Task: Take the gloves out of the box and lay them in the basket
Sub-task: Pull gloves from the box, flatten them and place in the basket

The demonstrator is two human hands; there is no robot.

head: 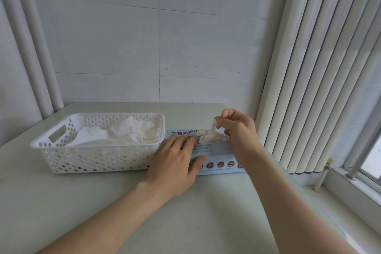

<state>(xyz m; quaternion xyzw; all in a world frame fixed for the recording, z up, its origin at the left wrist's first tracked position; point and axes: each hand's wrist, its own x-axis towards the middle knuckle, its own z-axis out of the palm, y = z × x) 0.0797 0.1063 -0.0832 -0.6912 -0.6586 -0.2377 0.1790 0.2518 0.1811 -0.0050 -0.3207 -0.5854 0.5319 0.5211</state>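
Hands meet at the pale blue box (216, 150) right of centre. The left hand (175, 163) lies flat on its top, fingers straight, while the right hand (237, 130) pinches a white glove (208, 137) rising from the opening. More gloves (127, 134) lie in the white basket (92, 159) just left of the box, on the surface (123, 202).

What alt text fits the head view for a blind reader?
The right hand pinches a white glove emerging from the blue box while the left hand presses it down; other gloves lie in the white basket beside it.
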